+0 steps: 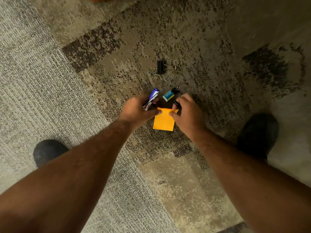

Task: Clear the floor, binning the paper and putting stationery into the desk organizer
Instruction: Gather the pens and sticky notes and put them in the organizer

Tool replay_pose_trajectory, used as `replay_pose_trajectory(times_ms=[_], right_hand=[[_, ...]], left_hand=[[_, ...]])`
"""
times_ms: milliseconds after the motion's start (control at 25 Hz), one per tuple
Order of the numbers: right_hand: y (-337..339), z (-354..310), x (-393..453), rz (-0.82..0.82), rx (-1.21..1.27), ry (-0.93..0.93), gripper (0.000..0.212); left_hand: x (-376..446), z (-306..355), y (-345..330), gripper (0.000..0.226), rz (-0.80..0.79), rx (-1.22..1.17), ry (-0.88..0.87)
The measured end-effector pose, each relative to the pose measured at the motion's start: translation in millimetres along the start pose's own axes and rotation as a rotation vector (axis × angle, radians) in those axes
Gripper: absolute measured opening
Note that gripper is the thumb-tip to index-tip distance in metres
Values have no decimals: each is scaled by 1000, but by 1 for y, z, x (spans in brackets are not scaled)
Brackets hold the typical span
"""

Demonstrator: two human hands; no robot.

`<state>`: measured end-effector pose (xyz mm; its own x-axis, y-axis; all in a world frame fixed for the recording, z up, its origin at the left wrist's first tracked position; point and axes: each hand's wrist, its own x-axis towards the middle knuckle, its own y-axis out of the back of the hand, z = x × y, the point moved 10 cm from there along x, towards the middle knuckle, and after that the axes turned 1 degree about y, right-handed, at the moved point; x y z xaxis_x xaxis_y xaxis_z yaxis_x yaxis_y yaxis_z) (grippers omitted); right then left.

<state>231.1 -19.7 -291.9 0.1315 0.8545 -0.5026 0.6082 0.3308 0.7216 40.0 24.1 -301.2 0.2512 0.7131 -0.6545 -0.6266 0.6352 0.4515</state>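
Left hand (137,109) clamps pens (151,98), tips up-right; right hand (188,113) grips dark object, thumb on orange note (164,121); one eraser (168,95); two binder clips (161,67).

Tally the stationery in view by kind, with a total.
Pens: 1, in the left hand, at
Binder clips: 2, large and small
Erasers: 1
Sticky notes: 1
Unclear black item in right hand: 1
Total: 6
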Motion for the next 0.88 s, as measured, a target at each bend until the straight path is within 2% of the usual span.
replay_pose_trajectory(times_ms=[80,160,280,320,400,480,520,640,760,800,880], right_hand=[[0,12,4,-64,315,-93,18],[-3,12,5,-152,554,-153,17],[13,-1,13,-119,649,-90,9],[24,-6,18,-60,551,-24,11],[39,-25,26,35,166,177,26],[33,-37,29,14,-117,278,41],[29,-39,30,-13,-180,281,44],[25,-43,32,-14,-225,295,32],[35,-34,30,56,26,259,26],[42,-21,30,106,203,160,24],[45,23,26,168,661,-195,31]], left_hand=[[-3,-3,-3,52,-16,-75,15],[-3,-10,-12,45,-83,-301,115],[-2,-21,-17,27,-130,-510,261],[-2,-24,-14,25,-127,-546,286],[-2,-30,-1,25,-82,-623,306],[-1,-38,14,28,-9,-667,316],[-1,-41,19,27,18,-672,320],[2,-43,24,23,28,-641,306],[7,-39,24,19,13,-632,292],[9,-38,23,19,5,-632,291],[12,-38,19,20,-4,-627,299]])
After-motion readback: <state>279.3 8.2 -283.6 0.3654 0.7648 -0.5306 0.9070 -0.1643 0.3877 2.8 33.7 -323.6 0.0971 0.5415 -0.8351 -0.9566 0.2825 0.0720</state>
